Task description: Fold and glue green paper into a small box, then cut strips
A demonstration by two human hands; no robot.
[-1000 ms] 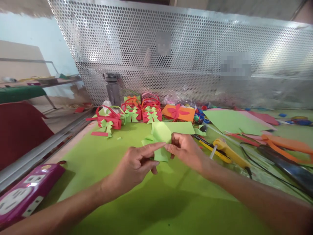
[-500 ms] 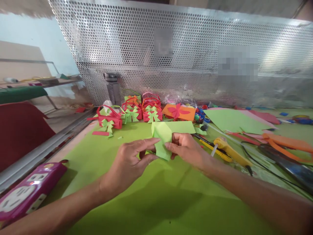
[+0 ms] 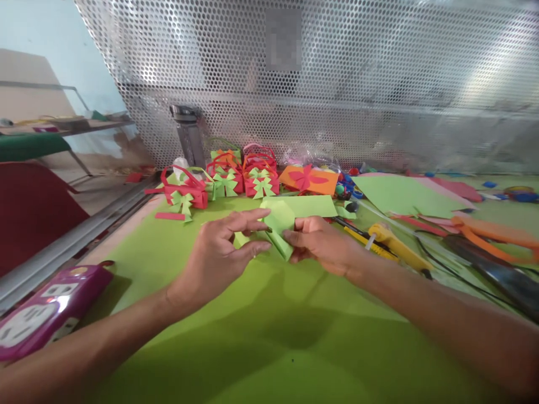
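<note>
A light green folded paper piece (image 3: 281,219) is held up over the green tabletop, its lower part creased to an edge. My right hand (image 3: 320,242) pinches its right side, thumb in front and fingers behind. At its left edge, my left hand (image 3: 223,247) has its fingertips on the paper. The left thumb sits lower, apart from the forefinger, with a pale green flap (image 3: 241,239) showing between them. Part of the paper is hidden by the fingers. Just behind lies a flat light green paper strip (image 3: 314,206).
Several red paper baskets (image 3: 261,184) with green bows stand behind, near a grey bottle (image 3: 189,134) and an orange paper piece (image 3: 324,180). To the right lie a yellow glue gun (image 3: 396,245), a cutter knife (image 3: 357,235) and coloured sheets (image 3: 400,199). A purple power strip (image 3: 63,303) sits left.
The left forefinger, earlier pointing across the paper, has drawn back to its left edge. The paper's lower part is now folded to a narrower edge. The view has tipped down slightly.
</note>
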